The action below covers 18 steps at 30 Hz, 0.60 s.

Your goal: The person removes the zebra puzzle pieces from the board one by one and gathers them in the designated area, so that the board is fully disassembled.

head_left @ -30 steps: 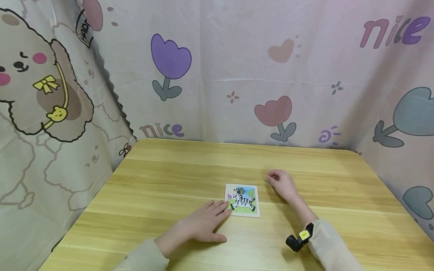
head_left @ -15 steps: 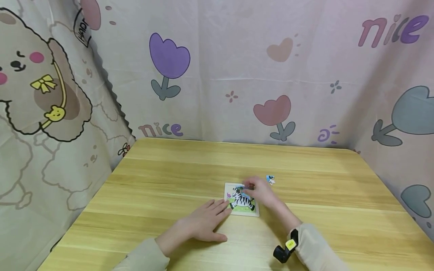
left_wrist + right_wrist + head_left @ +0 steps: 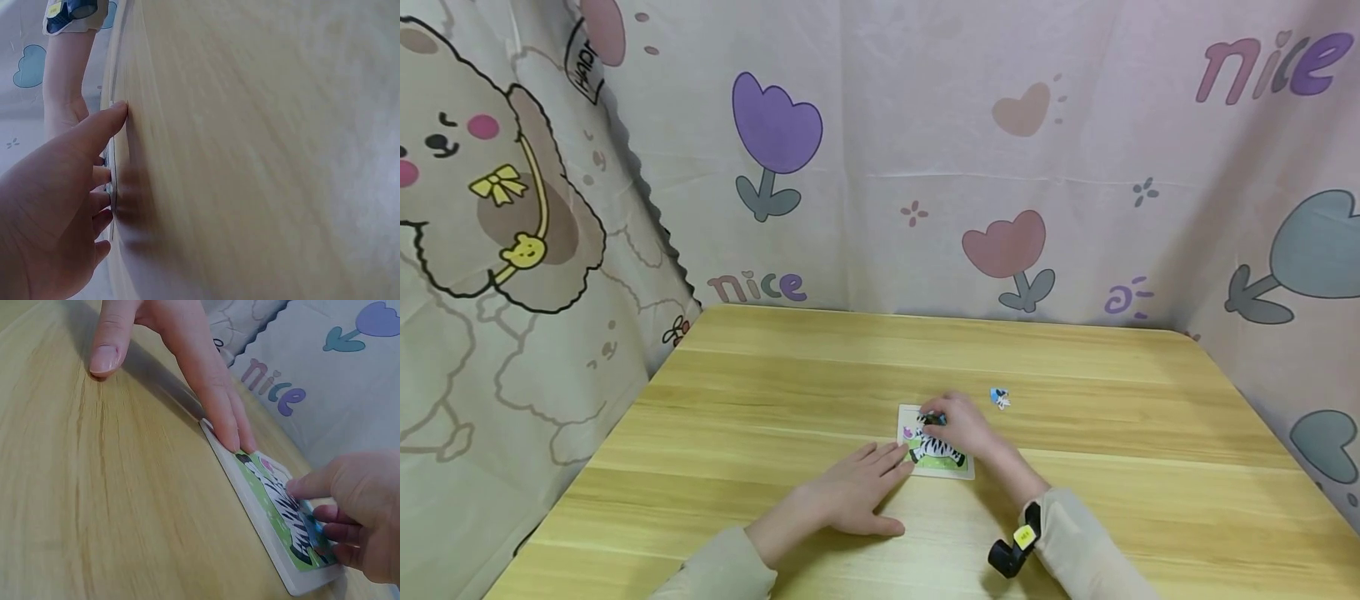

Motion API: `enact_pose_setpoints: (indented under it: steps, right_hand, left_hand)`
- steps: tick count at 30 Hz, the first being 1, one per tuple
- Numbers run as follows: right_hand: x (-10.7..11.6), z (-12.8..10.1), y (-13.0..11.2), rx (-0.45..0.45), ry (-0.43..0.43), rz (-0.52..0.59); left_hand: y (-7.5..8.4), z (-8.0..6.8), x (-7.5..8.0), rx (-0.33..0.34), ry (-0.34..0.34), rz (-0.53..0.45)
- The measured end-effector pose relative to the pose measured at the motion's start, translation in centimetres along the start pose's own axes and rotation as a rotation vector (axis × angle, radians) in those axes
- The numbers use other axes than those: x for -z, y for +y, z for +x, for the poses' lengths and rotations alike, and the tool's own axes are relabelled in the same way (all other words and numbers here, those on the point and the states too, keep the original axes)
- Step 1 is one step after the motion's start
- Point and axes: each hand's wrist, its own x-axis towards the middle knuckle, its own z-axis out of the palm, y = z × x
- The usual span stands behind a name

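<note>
Wooden table (image 3: 760,392), pale yellow grain, walled on three sides by a printed cloth backdrop (image 3: 880,150) showing tulips, hearts, a cartoon dog and the word "nice".

Item 1: zebra puzzle (image 3: 936,446), a small square board with a white frame, lying flat near the middle of the table, between the two hands. Picture shows a striped zebra on green grass under a blue sky.

Item 2: loose puzzle piece (image 3: 999,397), blue and white, lying on the table just beyond the board's far right corner, apart from both hands.

Item 3: left hand (image 3: 850,492), flat on the table with fingers straight and spread, fingertips touching the board's near left edge. Holds nothing; judged to be bracing the board so it does not slide. The right wrist view shows those fingertips (image 3: 232,434) lying against the frame.

Item 4: right hand (image 3: 964,425), over the upper part of the board, index finger extended down to the picture and the other fingers curled under. The right wrist view shows the fingertip (image 3: 299,485) on the zebra's stripes; whether it pinches a piece or only presses one cannot be told.

Item 5: wrist camera (image 3: 1011,550), black with a yellow label, strapped at the right sleeve (image 3: 1090,550).
</note>
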Motion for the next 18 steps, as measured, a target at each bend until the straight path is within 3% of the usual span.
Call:
enact_pose_setpoints:
  steps: [9, 18]
  right_hand:
    - [0.4, 0.3, -0.9, -0.030, -0.075, -0.088]
    - [0.5, 0.6, -1.2, -0.060, -0.111, -0.071]
  left_hand:
    - [0.0, 0.0, 0.1, -0.002, -0.003, 0.001]
    - [0.0, 0.1, 0.0, 0.000, -0.007, 0.004]
